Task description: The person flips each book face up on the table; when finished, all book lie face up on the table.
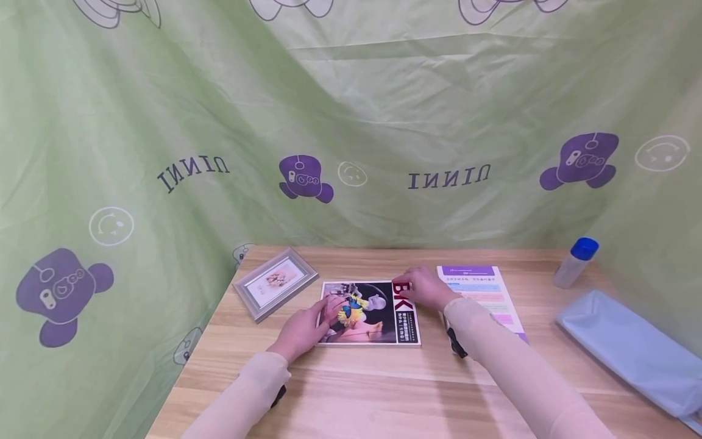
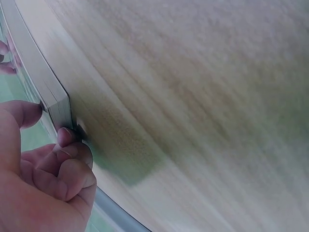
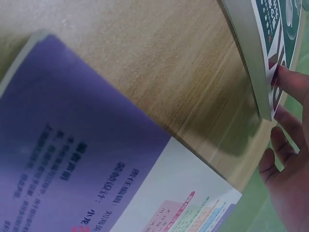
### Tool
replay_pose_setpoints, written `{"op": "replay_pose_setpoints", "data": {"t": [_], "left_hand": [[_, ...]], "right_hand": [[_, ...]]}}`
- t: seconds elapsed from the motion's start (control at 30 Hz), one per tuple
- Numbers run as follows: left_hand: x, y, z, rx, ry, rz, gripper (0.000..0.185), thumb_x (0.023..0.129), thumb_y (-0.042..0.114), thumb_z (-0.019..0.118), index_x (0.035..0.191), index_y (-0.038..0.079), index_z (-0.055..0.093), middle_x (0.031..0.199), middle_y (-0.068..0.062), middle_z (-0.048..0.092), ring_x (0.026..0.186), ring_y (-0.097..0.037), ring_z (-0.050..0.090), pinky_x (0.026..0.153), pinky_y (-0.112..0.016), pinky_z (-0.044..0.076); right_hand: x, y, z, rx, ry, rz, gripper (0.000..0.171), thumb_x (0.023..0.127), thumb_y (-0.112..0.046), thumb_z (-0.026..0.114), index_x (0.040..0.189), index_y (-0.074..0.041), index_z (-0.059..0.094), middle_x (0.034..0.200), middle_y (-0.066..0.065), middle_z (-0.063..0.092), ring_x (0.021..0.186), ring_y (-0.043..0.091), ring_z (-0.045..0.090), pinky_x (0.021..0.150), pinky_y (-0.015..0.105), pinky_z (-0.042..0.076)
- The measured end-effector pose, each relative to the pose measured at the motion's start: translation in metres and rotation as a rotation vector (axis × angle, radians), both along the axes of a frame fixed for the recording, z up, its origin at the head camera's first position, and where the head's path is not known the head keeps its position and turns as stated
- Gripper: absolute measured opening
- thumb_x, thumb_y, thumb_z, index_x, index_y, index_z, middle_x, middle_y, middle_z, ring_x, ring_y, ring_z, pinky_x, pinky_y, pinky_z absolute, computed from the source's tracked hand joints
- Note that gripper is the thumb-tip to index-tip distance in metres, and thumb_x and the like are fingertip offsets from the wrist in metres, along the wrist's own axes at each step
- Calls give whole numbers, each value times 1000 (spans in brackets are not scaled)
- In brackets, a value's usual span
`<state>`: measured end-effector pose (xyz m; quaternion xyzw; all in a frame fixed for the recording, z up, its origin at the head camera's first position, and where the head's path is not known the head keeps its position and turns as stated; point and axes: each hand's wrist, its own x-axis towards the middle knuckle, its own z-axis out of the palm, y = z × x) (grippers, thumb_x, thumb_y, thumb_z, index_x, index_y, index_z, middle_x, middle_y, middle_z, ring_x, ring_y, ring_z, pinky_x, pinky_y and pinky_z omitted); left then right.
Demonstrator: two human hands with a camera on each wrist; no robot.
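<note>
A book [image 1: 378, 329] with a dark illustrated cover and large red "BK" letters lies in front of me, mid-table in the head view. My left hand [image 1: 303, 329] holds its left side. The left wrist view shows the left thumb on the cover and a curled finger [image 2: 69, 137] at the lower corner of the page block [image 2: 41, 72]. At the far right corner, my right hand [image 1: 430, 288] grips the book, thumb [image 3: 292, 83] on the cover and another finger by the corner edge. Whether the book touches the table all over, I cannot tell.
A grey picture frame [image 1: 251, 299] lies to the left. Right of the book, partly under my right forearm, is a white and purple book [image 1: 482, 271]. Farther right are a blue-capped bottle [image 1: 576, 263] and a light blue pouch [image 1: 631, 347]. A green curtain [image 1: 351, 122] hangs behind.
</note>
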<state>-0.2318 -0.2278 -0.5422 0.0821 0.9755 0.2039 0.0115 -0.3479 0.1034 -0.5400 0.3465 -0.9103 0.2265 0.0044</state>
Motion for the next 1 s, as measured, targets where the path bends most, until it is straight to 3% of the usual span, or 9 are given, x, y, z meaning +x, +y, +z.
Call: {"op": "replay_pose_setpoints", "data": {"t": [0.37,0.47,0.57,0.73,0.83,1.0], "left_hand": [[-5,5,2,24,-25,7,63,95,29,71,150,4,53,99,-19,74,89,-32,71,91,-53,57],[-7,7,4,31,-17,6,61,94,28,72,147,2,56,108,-20,73,97,-34,71,93,-54,56],[-11,9,5,34,20,-5,58,93,30,75,141,1,60,112,-17,70,98,-34,68,92,-52,56],[-21,9,3,58,128,-14,48,90,25,80,130,2,68,105,-9,56,82,-24,57,79,-45,54],[-30,9,3,70,182,-26,43,91,21,79,129,1,69,113,-11,56,89,-26,61,86,-46,55],[-44,8,2,46,183,-54,42,96,17,73,134,0,67,130,-18,59,109,-36,65,101,-51,52]], "right_hand": [[3,8,1,2,14,-37,37,89,-13,81,125,-9,77,110,16,67,97,32,60,89,49,50],[6,8,1,-10,23,-57,37,88,-12,81,124,-8,77,109,17,64,96,31,58,88,48,50],[11,6,1,-31,17,-86,36,89,-12,81,124,-7,77,108,18,61,93,30,56,86,47,50],[23,0,4,-42,-2,-169,34,94,-18,77,127,-8,76,102,12,65,86,24,59,80,45,54],[34,-4,6,-33,-37,-216,36,96,-24,76,130,-10,74,98,9,74,80,22,65,76,45,57],[60,-7,5,13,-44,-236,39,96,-34,76,130,-14,75,107,11,78,87,27,73,76,47,59]]}}
